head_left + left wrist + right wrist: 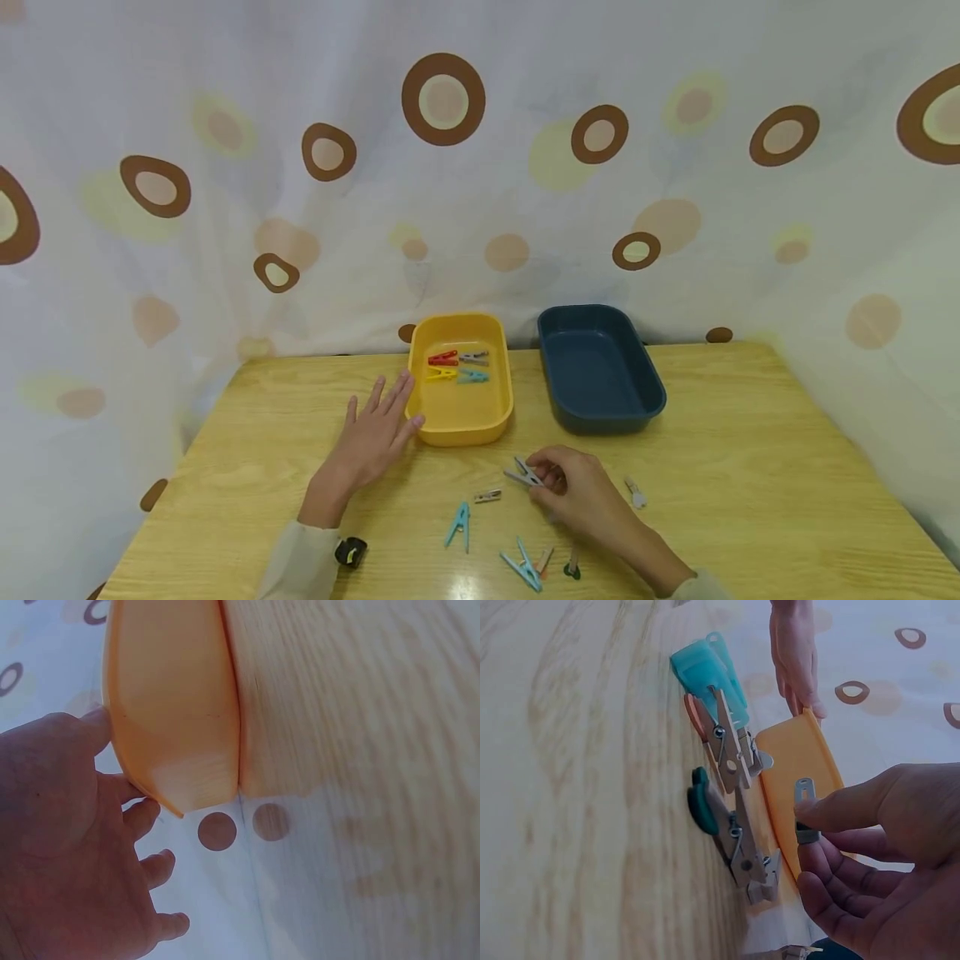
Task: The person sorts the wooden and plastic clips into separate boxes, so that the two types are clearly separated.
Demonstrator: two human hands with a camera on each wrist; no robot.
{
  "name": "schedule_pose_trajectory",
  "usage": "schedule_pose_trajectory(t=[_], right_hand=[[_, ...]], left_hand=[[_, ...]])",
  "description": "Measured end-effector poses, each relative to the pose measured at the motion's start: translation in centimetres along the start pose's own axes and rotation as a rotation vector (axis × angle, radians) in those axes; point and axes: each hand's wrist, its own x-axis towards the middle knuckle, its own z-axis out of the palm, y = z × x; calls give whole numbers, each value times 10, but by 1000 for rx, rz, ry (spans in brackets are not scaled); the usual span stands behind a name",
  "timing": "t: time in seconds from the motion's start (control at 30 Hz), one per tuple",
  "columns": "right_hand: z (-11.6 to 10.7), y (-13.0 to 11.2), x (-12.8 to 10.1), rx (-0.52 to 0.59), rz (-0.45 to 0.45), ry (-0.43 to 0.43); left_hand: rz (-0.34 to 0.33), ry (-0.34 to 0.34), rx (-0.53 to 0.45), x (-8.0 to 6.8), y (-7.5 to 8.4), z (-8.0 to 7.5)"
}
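My right hand (558,483) pinches a grey clothespin (523,473) just above the wooden table (750,467); the right wrist view shows thumb and fingers on that grey clothespin (805,814). My left hand (378,429) lies flat with straight fingers against the left wall of the yellow tray (459,417). In the left wrist view the left hand (75,847) touches the yellow tray (176,712) at its rim. Several coloured pins (457,367) lie in the tray. The dark blue tray (600,371) stands to the right with nothing in it.
Loose clothespins lie near the front edge: a teal one (458,525), a small grey one (487,496), a teal pin (521,567) beside two darker ones, and a white one (636,493). A patterned curtain (480,167) hangs behind the table.
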Motion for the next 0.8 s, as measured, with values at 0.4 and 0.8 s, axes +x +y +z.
schedule_pose_trajectory(t=[0.4,0.8], right_hand=[[-6,-4,0,34,-7,32],[-15,-17,10,-11,-70,119]], left_hand=[[4,7,-4,-1,1,1],[-3,-20,-6,-1,0,0]])
